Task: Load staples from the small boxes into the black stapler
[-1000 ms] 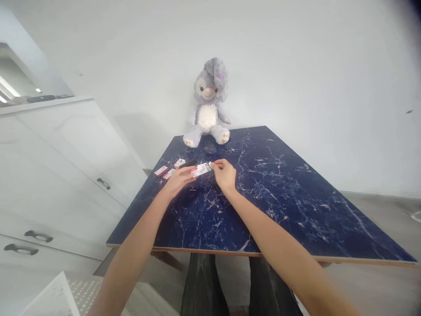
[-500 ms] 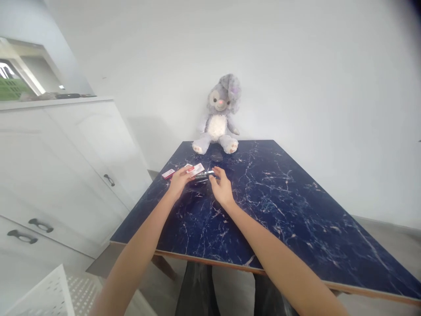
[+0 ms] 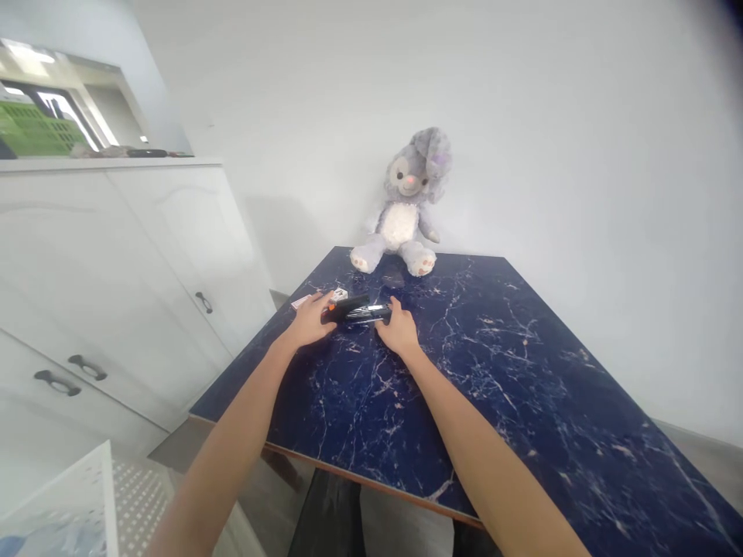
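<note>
A black stapler (image 3: 370, 312) lies on the dark blue marbled table, its top arm swung up from the metal channel. At its left end, by an orange spot, my left hand (image 3: 310, 321) is closed around the stapler. My right hand (image 3: 399, 328) pinches the other end between thumb and fingers. Just behind my left fingers sits a small white box (image 3: 340, 295) with dark print. Another small white and red box (image 3: 300, 302) lies left of it, partly covered by my left hand. Whether staples are in the channel cannot be made out.
A grey plush rabbit (image 3: 400, 213) sits at the table's (image 3: 493, 402) far edge against the wall. White cabinets (image 3: 116, 286) stand to the left. A white perforated basket (image 3: 110, 503) is at the lower left, below the table's height.
My left hand has let go of the small white and red box and now holds the stapler. The stapler's top arm now shows raised. My view has turned slightly left.
</note>
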A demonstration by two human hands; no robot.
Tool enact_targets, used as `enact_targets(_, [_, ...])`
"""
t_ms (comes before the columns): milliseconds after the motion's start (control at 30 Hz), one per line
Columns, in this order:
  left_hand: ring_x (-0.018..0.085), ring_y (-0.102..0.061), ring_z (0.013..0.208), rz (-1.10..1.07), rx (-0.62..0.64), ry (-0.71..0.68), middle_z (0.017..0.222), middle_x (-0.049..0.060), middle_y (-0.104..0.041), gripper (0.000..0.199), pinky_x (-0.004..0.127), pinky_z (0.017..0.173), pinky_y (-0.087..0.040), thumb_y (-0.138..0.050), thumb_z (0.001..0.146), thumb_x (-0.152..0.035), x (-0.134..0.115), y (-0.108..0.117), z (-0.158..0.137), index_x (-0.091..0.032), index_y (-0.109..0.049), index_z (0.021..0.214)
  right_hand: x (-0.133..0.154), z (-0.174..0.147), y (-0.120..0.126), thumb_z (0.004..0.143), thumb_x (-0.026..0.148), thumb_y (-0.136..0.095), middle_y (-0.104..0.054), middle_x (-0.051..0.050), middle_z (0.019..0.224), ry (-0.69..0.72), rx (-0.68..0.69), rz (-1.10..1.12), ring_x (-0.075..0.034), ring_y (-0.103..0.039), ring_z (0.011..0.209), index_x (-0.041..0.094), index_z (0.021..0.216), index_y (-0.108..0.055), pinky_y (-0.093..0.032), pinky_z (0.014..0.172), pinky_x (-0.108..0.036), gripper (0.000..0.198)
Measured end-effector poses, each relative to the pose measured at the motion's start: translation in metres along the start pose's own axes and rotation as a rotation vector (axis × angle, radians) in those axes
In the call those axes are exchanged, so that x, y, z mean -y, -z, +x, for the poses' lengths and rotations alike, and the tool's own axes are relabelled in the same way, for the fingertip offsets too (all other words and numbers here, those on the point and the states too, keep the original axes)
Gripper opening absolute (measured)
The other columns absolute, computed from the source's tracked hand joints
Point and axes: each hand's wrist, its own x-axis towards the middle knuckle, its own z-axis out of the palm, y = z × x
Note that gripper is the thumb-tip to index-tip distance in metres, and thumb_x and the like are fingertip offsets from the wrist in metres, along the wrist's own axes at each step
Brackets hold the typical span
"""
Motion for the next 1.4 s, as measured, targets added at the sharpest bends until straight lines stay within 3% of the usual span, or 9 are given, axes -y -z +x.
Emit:
enact_targets(133, [0.030, -0.058, 0.122, -0.057, -0.007, -0.006, 0.132, 0.011, -0.061, 0.082, 0.047, 0.110, -0.041, -0.074, 0.076, -0.030, 0.005, -0.003, 0.000, -0.025, -0.042, 0.151, -0.001, -0.002, 0.001, 0.084, 0.032, -0.060, -0.060, -0.013, 0.137, 0.142, 0.097, 0.073, -0.029, -0.043, 0.133, 0.013, 0.155, -0.027, -0.037, 0.110, -0.040, 0.081])
enact_targets(300, [0.027, -0.061, 0.115, -0.102, -0.050, -0.031, 0.124, 0.010, -0.064, 0.078, 0.045, 0.108, -0.043, -0.077, 0.072, -0.025, -0.001, -0.005, -0.001, -0.023, -0.049, 0.145, 0.008, -0.010, -0.002, 0.084, 0.028, -0.058, -0.059, -0.013, 0.139, 0.314, 0.194, 0.153, -0.026, -0.038, 0.137, 0.009, 0.159, -0.015, -0.036, 0.112, -0.039, 0.088])
enact_targets(433, [0.031, -0.052, 0.127, -0.117, -0.047, -0.040, 0.108, 0.007, -0.073, 0.065, 0.049, 0.112, -0.038, -0.076, 0.077, -0.038, -0.009, -0.003, -0.003, -0.022, -0.057, 0.138, 0.006, -0.011, -0.004, 0.087, 0.028, -0.054, -0.056, -0.017, 0.141, 0.244, 0.050, 0.145, -0.029, -0.041, 0.134, 0.007, 0.159, -0.009, -0.037, 0.110, -0.042, 0.088])
enact_targets(600, [0.029, -0.051, 0.129, 0.024, -0.194, 0.063, 0.125, 0.007, -0.069, 0.034, 0.046, 0.113, -0.036, -0.056, 0.093, -0.042, 0.010, 0.010, -0.006, -0.025, -0.071, 0.119, 0.000, -0.015, 0.004, 0.091, 0.026, -0.046, -0.069, -0.016, 0.119, 0.009, -0.061, 0.094, -0.032, -0.055, 0.116, 0.003, 0.153, -0.026, -0.042, 0.101, -0.041, 0.069])
enact_targets(667, [0.031, -0.057, 0.123, 0.119, -0.151, 0.127, 0.128, 0.009, -0.067, 0.039, 0.047, 0.110, -0.039, -0.059, 0.090, -0.044, 0.021, 0.012, -0.008, -0.024, -0.069, 0.122, 0.003, -0.018, 0.005, 0.092, 0.026, -0.046, -0.073, -0.014, 0.108, 0.049, -0.004, 0.074, -0.031, -0.055, 0.115, 0.002, 0.153, -0.026, -0.042, 0.100, -0.040, 0.069])
enact_targets(767, [0.035, -0.055, 0.125, 0.205, -0.057, 0.120, 0.130, 0.012, -0.066, 0.046, 0.047, 0.107, -0.040, -0.066, 0.084, -0.043, 0.026, 0.008, -0.009, -0.022, -0.067, 0.125, 0.009, -0.021, 0.001, 0.091, 0.029, -0.049, -0.070, -0.014, 0.119, 0.185, 0.089, 0.026, -0.031, -0.045, 0.129, 0.003, 0.157, -0.015, -0.036, 0.107, -0.042, 0.078])
enact_targets(900, [0.031, -0.060, 0.116, 0.192, -0.040, 0.077, 0.118, 0.010, -0.070, 0.037, 0.041, 0.101, -0.043, -0.068, 0.081, -0.036, 0.010, 0.003, -0.008, -0.023, -0.068, 0.115, 0.013, -0.023, -0.006, 0.094, 0.036, -0.048, -0.061, -0.016, 0.136, 0.259, 0.168, -0.042, -0.034, -0.029, 0.142, 0.005, 0.159, -0.003, -0.029, 0.111, -0.047, 0.085])
enact_targets(1033, [0.026, -0.067, 0.094, 0.128, -0.004, 0.132, 0.106, 0.007, -0.071, 0.039, 0.035, 0.083, -0.050, -0.072, 0.076, -0.038, -0.006, 0.004, -0.008, -0.022, -0.064, 0.112, 0.011, -0.024, -0.009, 0.094, 0.034, -0.047, -0.061, -0.016, 0.136, 0.247, 0.138, -0.039, -0.033, -0.034, 0.138, 0.004, 0.158, -0.006, -0.029, 0.110, -0.044, 0.082])
enact_targets(1400, [0.021, -0.070, 0.091, -0.533, 0.325, 0.038, 0.114, 0.008, -0.070, 0.065, 0.035, 0.080, -0.057, -0.077, 0.068, -0.023, -0.004, 0.002, -0.012, -0.020, -0.055, 0.129, 0.016, -0.020, 0.001, 0.091, 0.040, -0.052, -0.062, -0.016, 0.135, 0.238, 0.200, 0.003, -0.034, -0.046, 0.131, 0.008, 0.157, -0.020, -0.032, 0.107, -0.046, 0.080])
